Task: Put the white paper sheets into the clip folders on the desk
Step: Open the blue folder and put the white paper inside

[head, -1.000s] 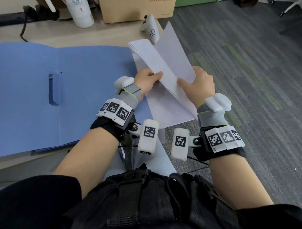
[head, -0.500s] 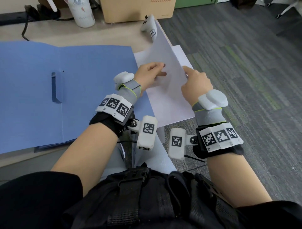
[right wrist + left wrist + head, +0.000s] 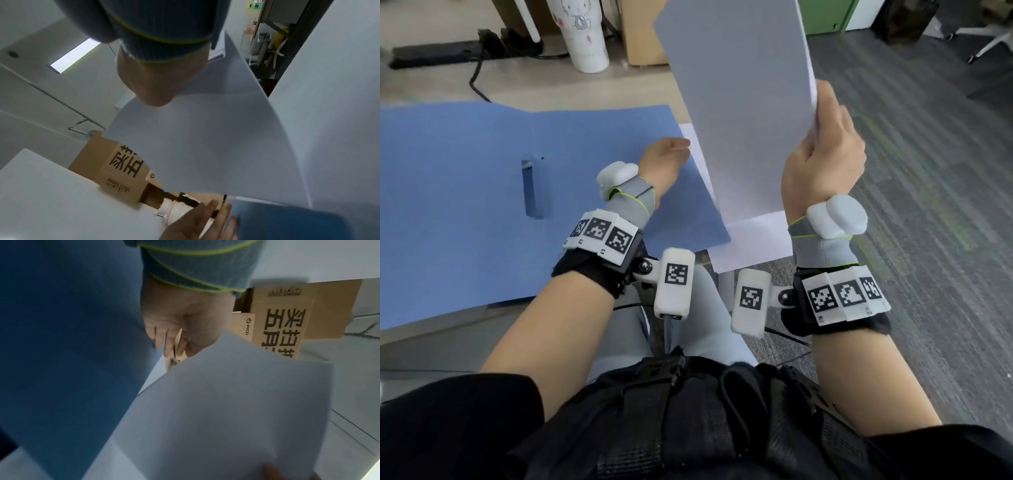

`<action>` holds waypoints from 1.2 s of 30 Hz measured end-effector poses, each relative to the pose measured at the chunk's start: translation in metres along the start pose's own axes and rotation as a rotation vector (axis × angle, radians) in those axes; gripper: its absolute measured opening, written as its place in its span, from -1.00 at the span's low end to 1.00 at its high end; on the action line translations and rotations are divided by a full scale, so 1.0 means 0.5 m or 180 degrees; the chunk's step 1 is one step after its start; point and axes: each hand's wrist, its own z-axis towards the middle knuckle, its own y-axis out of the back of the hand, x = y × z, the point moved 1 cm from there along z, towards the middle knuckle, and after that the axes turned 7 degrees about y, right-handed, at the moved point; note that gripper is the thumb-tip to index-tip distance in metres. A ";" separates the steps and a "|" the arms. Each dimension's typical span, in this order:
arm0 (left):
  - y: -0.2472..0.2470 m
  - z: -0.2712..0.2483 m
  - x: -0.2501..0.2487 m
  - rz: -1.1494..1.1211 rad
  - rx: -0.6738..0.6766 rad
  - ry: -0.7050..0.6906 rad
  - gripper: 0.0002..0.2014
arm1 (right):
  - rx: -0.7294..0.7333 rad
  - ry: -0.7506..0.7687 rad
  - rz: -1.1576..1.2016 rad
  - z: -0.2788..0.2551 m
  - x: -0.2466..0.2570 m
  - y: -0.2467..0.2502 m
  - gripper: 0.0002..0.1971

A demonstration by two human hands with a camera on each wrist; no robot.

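An open blue clip folder lies flat on the desk, its clip slot near the middle. My right hand grips the right edge of a few white paper sheets and holds them upright above the desk's right end. More white paper lies under them, partly over the desk edge. My left hand sits low at the folder's right edge, its fingertips hidden behind the raised sheets. In the left wrist view its fingers are straight and hold nothing. The right wrist view has the sheets curving past my palm.
A white tumbler, a cardboard box and a black power strip with a cable stand along the desk's far side. Grey carpet lies right of the desk edge. My lap is below the near edge.
My right hand has lifted the sheets from the desk to upright. The left hand let go of them and stays low by the folder's edge.
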 end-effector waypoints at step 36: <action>0.218 -0.104 -0.016 -0.0856 -0.1425 -0.1125 -0.79 | 0.0838 -0.0639 0.3498 -0.031 0.097 -0.153 -0.82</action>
